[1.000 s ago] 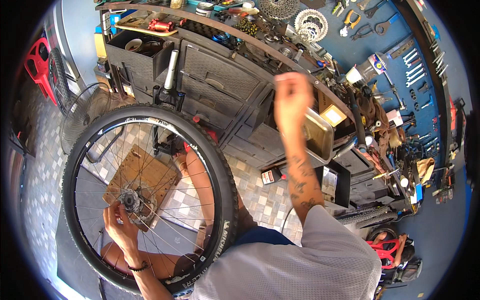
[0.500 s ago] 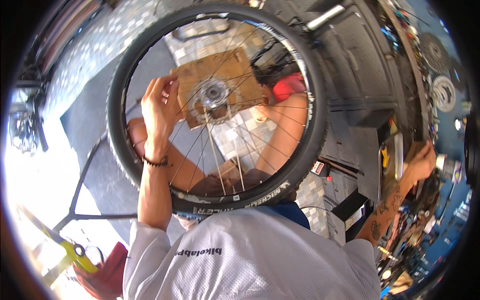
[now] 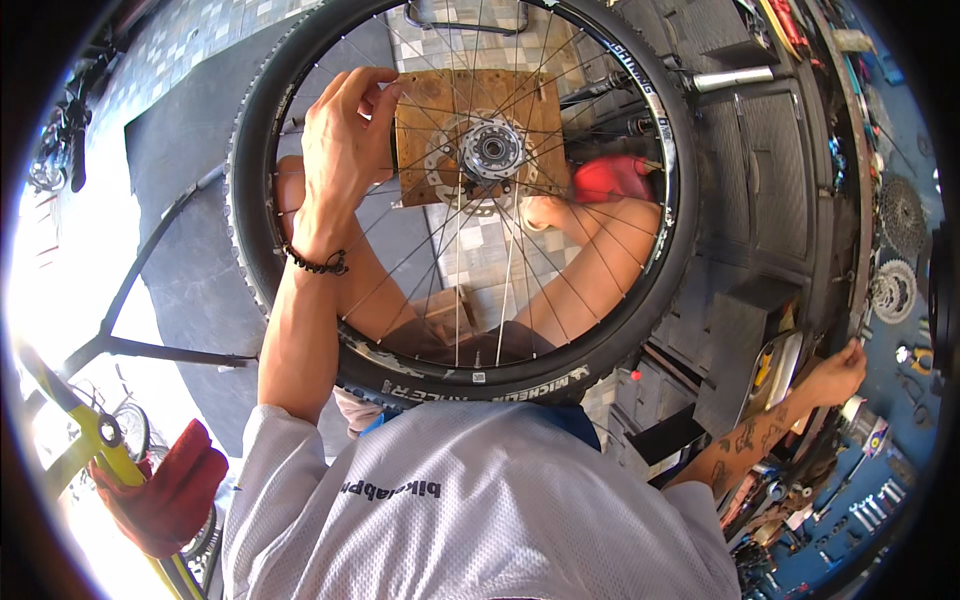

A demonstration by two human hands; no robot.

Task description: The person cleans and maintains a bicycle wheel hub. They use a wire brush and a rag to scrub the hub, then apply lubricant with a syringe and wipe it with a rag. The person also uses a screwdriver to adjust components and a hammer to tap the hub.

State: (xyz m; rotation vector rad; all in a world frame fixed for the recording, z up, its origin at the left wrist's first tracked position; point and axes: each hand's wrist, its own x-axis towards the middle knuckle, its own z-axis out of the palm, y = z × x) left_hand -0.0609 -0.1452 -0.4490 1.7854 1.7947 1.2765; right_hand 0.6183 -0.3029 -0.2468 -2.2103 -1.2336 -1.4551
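Observation:
A bicycle wheel (image 3: 672, 225) with a knobby black tyre stands against my lap, its hub (image 3: 493, 150) and brake rotor (image 3: 440, 172) facing up among the spokes. My left hand (image 3: 348, 135) hovers over the left side of the spokes, fingers curled and thumb close to the fingertips. Whatever it may pinch is too small to see. Far to the right, my right hand (image 3: 838, 376) reaches out beside the tool wall with its fingertips pressed together. I cannot make out what lies between them.
Under the hub is a wooden board (image 3: 420, 105). Dark drawer cabinets (image 3: 770, 170) line the right, beside a blue wall (image 3: 885, 520) hung with wrenches and chainrings (image 3: 893, 290). A red object (image 3: 610, 180) sits by my right leg. At lower left, a red cloth (image 3: 165, 490) hangs on a yellow-green bike frame (image 3: 85, 425).
The view has shifted, so the wheel appears farther right and higher. My right hand has lifted off the bench clutter, its fingers now pinched. My left hand remains over the spokes, curled.

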